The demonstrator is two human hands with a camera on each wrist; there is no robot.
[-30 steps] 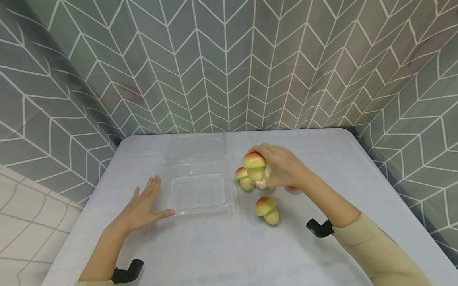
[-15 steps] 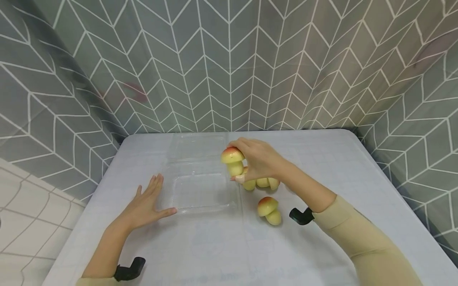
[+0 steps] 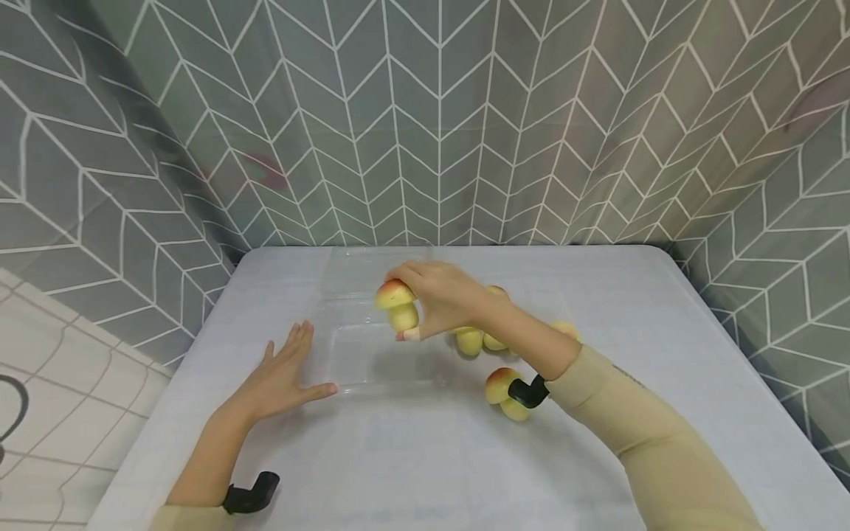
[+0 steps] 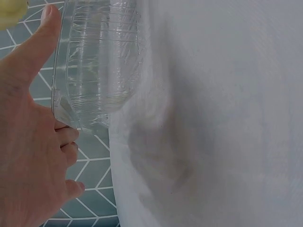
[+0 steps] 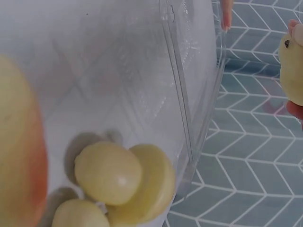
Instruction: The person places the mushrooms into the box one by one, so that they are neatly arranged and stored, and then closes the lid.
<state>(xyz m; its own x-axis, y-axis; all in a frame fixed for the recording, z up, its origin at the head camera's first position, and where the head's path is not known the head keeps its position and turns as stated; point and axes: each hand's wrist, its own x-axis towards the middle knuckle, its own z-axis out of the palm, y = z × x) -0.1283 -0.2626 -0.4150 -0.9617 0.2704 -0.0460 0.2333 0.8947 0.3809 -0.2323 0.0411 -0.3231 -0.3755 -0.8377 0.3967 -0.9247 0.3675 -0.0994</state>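
My right hand [image 3: 446,299] grips a mushroom-shaped piece [image 3: 398,306] with a red-yellow cap and a pale yellow stem. It hangs upright above the clear plastic container [image 3: 348,354], whose lid [image 3: 348,269] lies open at the back. The held mushroom [image 5: 291,75] shows at the right edge of the right wrist view. At the container's left side, my left hand [image 3: 275,380] has its fingers spread. In the left wrist view that hand [image 4: 31,142] lies along the container's rim [image 4: 59,71]; whether it presses there I cannot tell.
Several more mushrooms [image 3: 469,342] stand right of the container, partly behind the right forearm. One tilted mushroom [image 3: 499,383] lies nearer, partly covered by the black wrist mount [image 3: 529,391]. Another [image 3: 566,329] shows beyond the forearm. A patterned curtain [image 3: 438,147] hangs behind the table.
My right hand has carried the mushroom leftward from the group to above the container. The left hand keeps its place by the container. The head view has shifted slightly.
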